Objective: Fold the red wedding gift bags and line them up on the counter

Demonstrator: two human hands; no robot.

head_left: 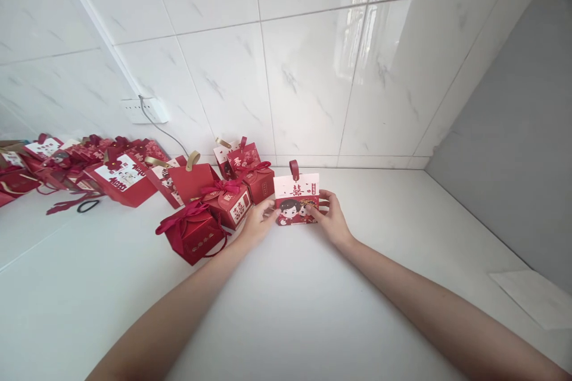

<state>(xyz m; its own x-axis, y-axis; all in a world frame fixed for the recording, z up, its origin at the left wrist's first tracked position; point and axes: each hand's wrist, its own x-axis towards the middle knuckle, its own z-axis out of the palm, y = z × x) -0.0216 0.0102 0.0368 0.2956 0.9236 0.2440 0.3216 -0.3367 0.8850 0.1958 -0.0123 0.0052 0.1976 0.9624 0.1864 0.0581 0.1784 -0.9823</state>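
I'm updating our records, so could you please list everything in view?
held box: one, white and red, in hands
ribboned boxes: three, red, left of centre
handled boxes: about four, mostly red, near those
heaped boxes: several, mostly red, far left
ring: one, black, left
socket: one, white, wall
cable: one, grey, socket
wall: one, white, behind
table: one, white, below
panel: one, grey, right
sheet: one, white, lower right
left hand: one, bare, box's left
right hand: one, bare, box's right
arms: two, bare, foreground
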